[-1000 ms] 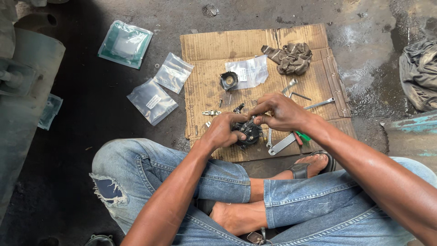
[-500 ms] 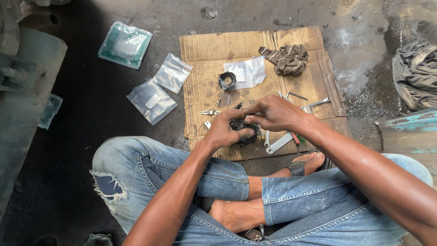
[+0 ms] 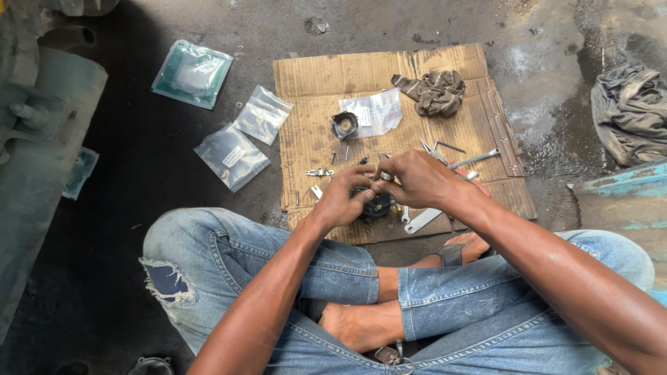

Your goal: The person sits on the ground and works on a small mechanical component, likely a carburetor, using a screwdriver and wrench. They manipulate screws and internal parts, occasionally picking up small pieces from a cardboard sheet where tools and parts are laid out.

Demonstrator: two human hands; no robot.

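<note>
The single head-worn camera is looking steeply down from above the seated person; it is facing forward over the crossed legs [image 3: 361, 278] toward the cardboard sheet [image 3: 389, 90] on the floor; the left hand [image 3: 340, 198] and right hand [image 3: 420, 180] are sitting near mid-frame, at arm's length; no second view is sharing the scene.

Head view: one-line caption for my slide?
Both hands, left and right, hold a dark metal part over cardboard.
</note>
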